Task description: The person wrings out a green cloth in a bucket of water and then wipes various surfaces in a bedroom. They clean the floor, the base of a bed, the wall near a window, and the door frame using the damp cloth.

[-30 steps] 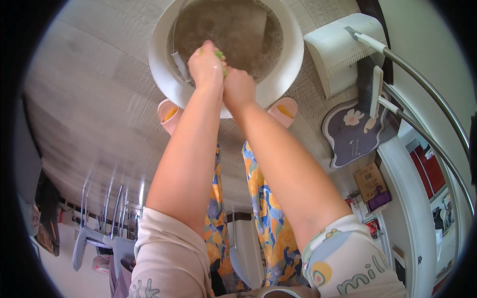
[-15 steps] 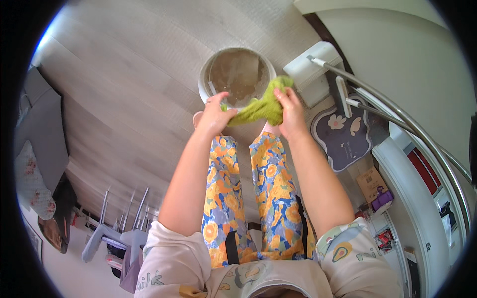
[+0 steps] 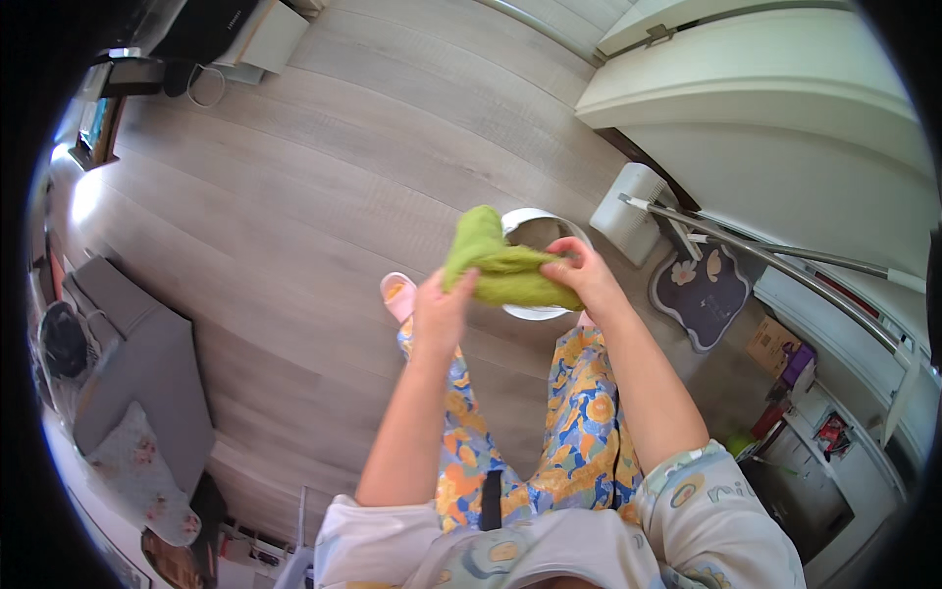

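Observation:
A crumpled green cloth (image 3: 505, 273) is stretched between my two hands, with one end folded upward on the left. My left hand (image 3: 444, 302), a little blurred, grips its left part. At its right end, my right hand (image 3: 587, 272) pinches the cloth between thumb and fingers. Behind and partly below the cloth stands a round white bucket (image 3: 538, 313) on the floor, holding murky brownish water (image 3: 537, 233). The cloth and my right hand hide part of the bucket.
A white box-shaped bin (image 3: 628, 211) stands right of the bucket, beside a metal rail (image 3: 775, 257). Farther right lie a dark patterned mat (image 3: 699, 294) and a cardboard box (image 3: 771, 339). Grey furniture (image 3: 147, 344) is at the left. My pink slipper (image 3: 396, 294) rests on the wood floor.
The view has swung left, showing more floor and furniture there. My hands and the cloth have shifted left relative to the bucket, and the cloth is now more spread out and folded over.

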`<state>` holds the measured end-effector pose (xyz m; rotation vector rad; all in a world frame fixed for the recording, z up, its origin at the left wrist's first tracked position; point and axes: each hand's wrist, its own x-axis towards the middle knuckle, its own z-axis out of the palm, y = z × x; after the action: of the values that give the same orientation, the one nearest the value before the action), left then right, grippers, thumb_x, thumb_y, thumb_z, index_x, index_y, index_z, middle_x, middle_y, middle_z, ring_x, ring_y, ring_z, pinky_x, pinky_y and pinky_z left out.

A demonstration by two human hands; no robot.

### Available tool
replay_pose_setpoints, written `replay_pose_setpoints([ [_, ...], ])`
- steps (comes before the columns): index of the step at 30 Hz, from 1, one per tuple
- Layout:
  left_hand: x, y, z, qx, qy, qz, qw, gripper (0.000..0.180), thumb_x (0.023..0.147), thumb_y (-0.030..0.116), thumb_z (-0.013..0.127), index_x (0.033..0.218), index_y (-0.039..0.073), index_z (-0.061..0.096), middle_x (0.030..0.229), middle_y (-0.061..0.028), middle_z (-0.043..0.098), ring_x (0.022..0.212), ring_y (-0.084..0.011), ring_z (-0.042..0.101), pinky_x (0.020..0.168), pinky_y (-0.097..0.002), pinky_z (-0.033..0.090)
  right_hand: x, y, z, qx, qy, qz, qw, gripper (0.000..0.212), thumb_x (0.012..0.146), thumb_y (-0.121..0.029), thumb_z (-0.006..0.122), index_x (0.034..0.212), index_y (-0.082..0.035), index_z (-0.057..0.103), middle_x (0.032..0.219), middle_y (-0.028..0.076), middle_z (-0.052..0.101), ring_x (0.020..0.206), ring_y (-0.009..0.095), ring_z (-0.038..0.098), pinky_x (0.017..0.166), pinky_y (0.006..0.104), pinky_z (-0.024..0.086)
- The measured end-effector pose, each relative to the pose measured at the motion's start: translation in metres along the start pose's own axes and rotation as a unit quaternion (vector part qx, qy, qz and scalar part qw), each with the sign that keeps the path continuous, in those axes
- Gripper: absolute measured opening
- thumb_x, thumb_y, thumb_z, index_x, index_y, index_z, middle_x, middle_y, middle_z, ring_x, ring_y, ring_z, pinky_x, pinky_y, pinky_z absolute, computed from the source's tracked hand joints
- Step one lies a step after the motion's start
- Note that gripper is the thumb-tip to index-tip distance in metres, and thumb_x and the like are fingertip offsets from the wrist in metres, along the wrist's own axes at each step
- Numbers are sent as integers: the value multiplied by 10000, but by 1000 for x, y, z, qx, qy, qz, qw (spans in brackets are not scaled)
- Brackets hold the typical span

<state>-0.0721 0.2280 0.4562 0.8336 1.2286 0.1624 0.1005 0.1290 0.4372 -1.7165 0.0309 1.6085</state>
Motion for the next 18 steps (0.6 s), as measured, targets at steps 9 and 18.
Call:
replay_pose_setpoints([
  [9, 40, 114, -115, 184, -125, 34, 974, 380, 784, 59, 509, 1143, -35, 427, 1040, -92, 539, 976, -155, 499, 865, -280, 371, 15, -113, 96, 202, -20, -207, 957, 272, 772, -13, 539, 1040, -13, 494, 905, 38, 560, 847, 91, 511, 745, 223, 417],
  [18, 186, 267, -61, -40, -2, -84, 996, 396, 838, 165, 506, 1182, 67, 335, 1000, -90, 537, 921, -127, 511, 773, -279, 421, 114, -241, 62, 125, 135, -228, 956, 140, 795, 8, 488, 901, 9, 579, 868, 24, 585, 798, 87, 524, 752, 221, 413],
])
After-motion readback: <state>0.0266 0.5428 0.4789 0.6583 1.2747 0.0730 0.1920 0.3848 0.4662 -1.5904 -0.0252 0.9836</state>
